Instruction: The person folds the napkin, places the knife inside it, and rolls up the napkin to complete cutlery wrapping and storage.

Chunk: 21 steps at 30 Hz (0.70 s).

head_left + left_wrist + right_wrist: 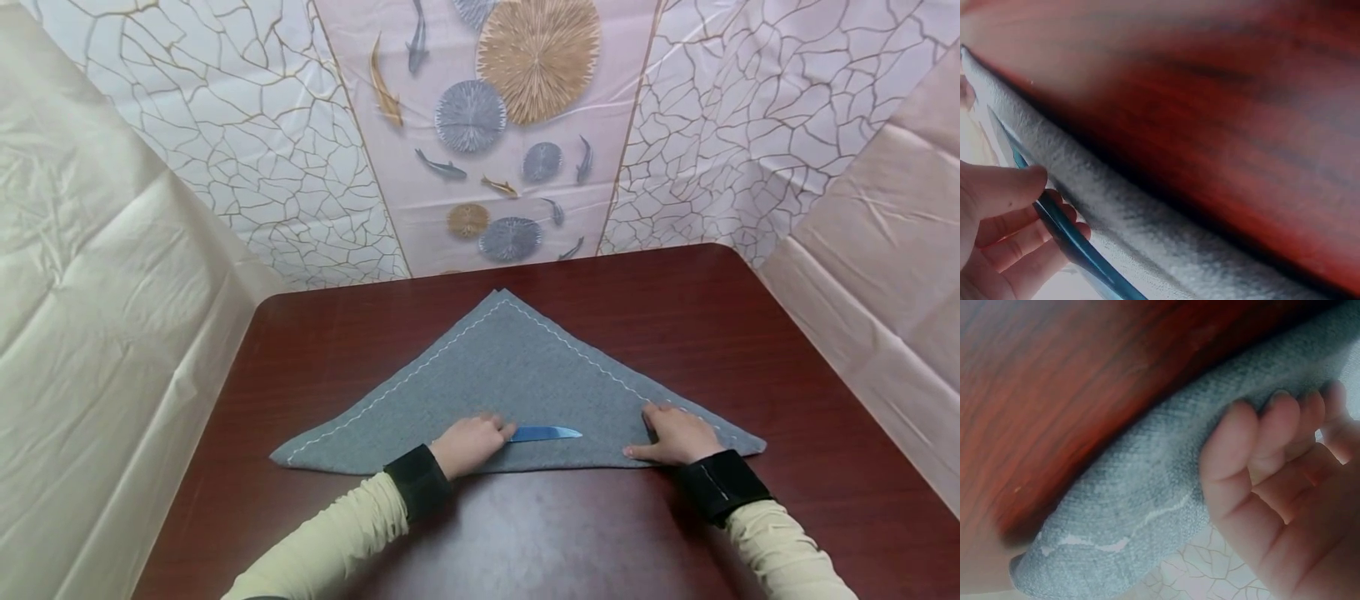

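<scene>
A grey cloth (487, 367) with white stitching along two edges lies folded into a triangle, its point toward the far side. My left hand (472, 442) rests low over the middle of the cloth and grips a blue knife (551, 433) with its tip toward the right. In the left wrist view, thumb and fingers hold the dark teal knife (1072, 234) close beside the cloth's folded edge (1116, 187). My right hand (675, 435) presses on the cloth near its right corner, thumb spread away. The right wrist view shows its slightly bent fingers (1229, 447) against the fabric, with nothing held.
The cloth lies on a dark red wooden table (510, 533) with rounded far corners. A patterned curtain (517, 150) with fish and round motifs hangs behind it. Pale fabric walls (97, 333) stand on both sides.
</scene>
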Motion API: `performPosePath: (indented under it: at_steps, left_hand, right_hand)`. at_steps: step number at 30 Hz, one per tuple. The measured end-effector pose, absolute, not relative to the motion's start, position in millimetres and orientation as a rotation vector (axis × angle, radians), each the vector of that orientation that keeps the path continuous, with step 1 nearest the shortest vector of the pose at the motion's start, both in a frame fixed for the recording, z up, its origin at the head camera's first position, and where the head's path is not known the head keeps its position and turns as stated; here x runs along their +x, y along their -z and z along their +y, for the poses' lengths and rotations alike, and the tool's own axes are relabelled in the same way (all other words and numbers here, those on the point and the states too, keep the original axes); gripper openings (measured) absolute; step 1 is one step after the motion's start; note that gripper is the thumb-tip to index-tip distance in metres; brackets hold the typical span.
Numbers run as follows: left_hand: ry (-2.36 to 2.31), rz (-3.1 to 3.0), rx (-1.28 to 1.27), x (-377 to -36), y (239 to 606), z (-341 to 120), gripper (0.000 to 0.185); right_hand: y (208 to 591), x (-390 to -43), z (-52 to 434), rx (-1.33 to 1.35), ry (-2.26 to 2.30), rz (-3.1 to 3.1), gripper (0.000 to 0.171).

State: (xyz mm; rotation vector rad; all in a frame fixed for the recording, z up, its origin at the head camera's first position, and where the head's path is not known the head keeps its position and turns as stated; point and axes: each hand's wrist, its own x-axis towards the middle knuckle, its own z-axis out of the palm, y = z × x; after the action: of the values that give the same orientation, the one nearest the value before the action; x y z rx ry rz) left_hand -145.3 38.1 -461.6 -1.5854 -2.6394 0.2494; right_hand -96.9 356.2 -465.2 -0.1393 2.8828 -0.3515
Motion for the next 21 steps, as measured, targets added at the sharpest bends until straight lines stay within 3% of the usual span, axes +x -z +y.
performPosePath:
  at_steps: [7, 12, 18, 21]
  left_hand:
    - [-0.388, -2.569, -1.56, -139, 463, 36, 0.032]
    - [-0.394, -2.539, -1.566, -139, 467, 33, 0.03]
    - [-0.309, -2.565, -1.564, -142, 468, 24, 0.03]
    - [-0.254, -2.634, -1.544, -144, 466, 18, 0.031]
  right_hand:
    - [464, -96, 353, -0.159, 0.347, 2.897, 0.054]
    - [455, -99, 336, -0.206, 0.352, 2.95, 0.039]
    - [451, -112, 280, -0.596, 0.572, 2.992, 0.015]
    - [452, -117, 253, -0.766, 0.647, 2.935, 0.015]
